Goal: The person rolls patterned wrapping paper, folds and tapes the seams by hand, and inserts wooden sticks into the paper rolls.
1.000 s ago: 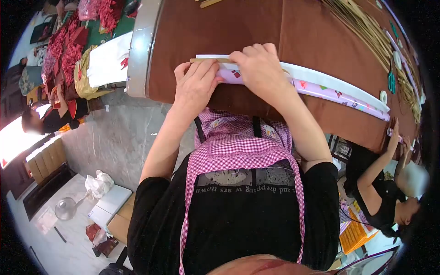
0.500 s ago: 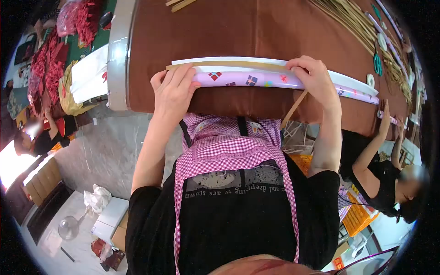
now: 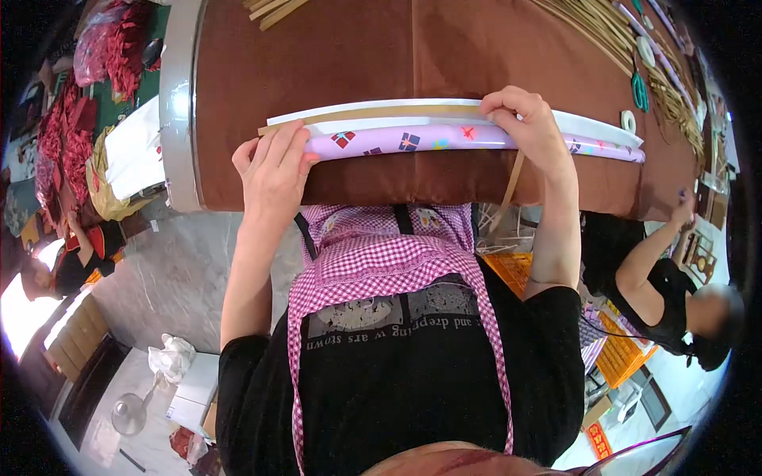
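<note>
A purple roll of gift wrapping paper (image 3: 432, 140) with printed gift boxes lies along the table's near edge. Its white underside (image 3: 341, 125) is spread behind the roll, and a flat brown strip (image 3: 381, 113) lies lengthwise on it. My left hand (image 3: 274, 163) is closed around the roll's left end, fingers over the paper and strip. Closer to the middle, my right hand (image 3: 528, 127) pinches the paper and strip between thumb and fingers. Its fingertips partly hide the strip. A second brown strip (image 3: 513, 186) slants down over the table edge below my right wrist.
Brown cloth covers the table (image 3: 333, 55). At the right lie a tape roll (image 3: 628, 121), green-handled scissors (image 3: 639, 91) and a bundle of brown strips (image 3: 591, 36). A co-worker (image 3: 659, 278) is at the right; another person (image 3: 79, 254) is at the far left.
The view has shifted, so table and hands appear farther left. Both hands keep their hold on the paper and strip. The co-worker's hands at the right have moved closer together.
</note>
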`<action>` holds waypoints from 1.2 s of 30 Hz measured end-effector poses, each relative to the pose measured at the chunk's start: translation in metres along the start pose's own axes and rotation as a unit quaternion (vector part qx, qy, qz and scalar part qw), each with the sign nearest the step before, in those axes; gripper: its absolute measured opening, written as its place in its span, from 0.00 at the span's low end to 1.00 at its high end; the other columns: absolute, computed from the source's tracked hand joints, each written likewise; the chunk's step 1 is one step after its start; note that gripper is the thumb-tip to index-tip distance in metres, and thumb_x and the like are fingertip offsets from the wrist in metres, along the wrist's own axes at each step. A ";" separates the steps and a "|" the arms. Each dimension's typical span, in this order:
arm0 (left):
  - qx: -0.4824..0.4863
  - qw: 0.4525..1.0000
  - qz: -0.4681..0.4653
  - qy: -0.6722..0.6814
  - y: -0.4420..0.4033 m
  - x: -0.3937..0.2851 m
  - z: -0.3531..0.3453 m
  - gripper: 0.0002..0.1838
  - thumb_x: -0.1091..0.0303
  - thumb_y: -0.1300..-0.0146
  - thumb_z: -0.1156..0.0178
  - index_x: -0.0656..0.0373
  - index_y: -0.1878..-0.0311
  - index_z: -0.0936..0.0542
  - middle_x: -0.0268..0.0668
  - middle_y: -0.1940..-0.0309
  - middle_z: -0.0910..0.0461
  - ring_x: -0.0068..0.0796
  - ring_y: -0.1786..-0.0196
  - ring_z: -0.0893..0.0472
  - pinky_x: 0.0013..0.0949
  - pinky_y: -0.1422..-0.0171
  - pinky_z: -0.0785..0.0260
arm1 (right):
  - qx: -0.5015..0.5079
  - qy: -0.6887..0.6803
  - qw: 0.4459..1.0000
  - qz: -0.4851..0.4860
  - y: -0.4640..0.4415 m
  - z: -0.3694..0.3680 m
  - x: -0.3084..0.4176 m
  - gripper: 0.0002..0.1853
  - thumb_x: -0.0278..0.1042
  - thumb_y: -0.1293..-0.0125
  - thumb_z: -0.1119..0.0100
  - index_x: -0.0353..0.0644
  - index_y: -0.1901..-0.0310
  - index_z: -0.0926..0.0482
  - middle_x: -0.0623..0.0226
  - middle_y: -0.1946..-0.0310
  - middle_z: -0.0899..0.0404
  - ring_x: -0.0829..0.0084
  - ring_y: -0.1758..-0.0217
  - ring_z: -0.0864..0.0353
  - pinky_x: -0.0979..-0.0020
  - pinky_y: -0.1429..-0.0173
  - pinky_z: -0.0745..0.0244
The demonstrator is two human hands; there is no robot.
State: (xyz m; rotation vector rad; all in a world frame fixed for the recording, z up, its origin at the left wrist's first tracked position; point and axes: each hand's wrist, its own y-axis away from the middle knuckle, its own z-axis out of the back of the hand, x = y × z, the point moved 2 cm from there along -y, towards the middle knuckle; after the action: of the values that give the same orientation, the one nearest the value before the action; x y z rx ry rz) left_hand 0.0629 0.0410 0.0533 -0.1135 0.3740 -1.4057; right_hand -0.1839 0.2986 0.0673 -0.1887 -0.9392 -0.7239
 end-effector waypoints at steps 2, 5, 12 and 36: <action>-0.003 1.000 -0.002 -0.001 0.001 0.001 -0.001 0.18 0.64 0.40 0.34 0.58 0.49 0.20 0.32 0.46 0.20 0.29 0.45 0.22 0.41 0.39 0.41 | 0.005 -0.009 1.000 -0.006 0.000 -0.001 -0.004 0.08 0.20 0.41 0.43 0.34 0.61 0.18 0.63 0.65 0.17 0.70 0.60 0.18 0.72 0.53 0.27; -0.004 1.000 -0.004 -0.004 0.000 0.001 -0.001 0.17 0.64 0.40 0.34 0.58 0.49 0.20 0.32 0.46 0.20 0.29 0.45 0.22 0.41 0.40 0.41 | -0.004 0.016 1.000 0.000 -0.001 -0.002 -0.006 0.08 0.19 0.41 0.43 0.33 0.61 0.17 0.63 0.66 0.17 0.69 0.59 0.18 0.71 0.53 0.26; 0.004 1.000 0.000 -0.007 0.000 0.001 -0.001 0.17 0.63 0.40 0.34 0.58 0.49 0.20 0.32 0.46 0.20 0.29 0.45 0.22 0.41 0.39 0.41 | -0.029 0.137 0.984 0.108 -0.004 -0.006 -0.006 0.06 0.20 0.42 0.43 0.32 0.64 0.18 0.57 0.68 0.17 0.59 0.63 0.17 0.66 0.55 0.24; 0.027 0.998 0.042 0.023 -0.009 -0.001 0.008 0.13 0.59 0.36 0.38 0.54 0.52 0.18 0.29 0.50 0.23 0.28 0.48 0.24 0.41 0.42 0.42 | -0.119 0.349 0.919 0.139 0.003 -0.029 0.015 0.04 0.24 0.41 0.45 0.44 0.67 0.20 0.66 0.70 0.22 0.63 0.59 0.23 0.61 0.50 0.36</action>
State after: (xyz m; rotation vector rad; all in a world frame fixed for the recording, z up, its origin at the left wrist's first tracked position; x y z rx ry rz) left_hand 0.0570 0.0390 0.0631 -0.0201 0.3746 -1.3358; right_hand -0.1566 0.2807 0.0628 -0.2484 -0.1335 -0.5727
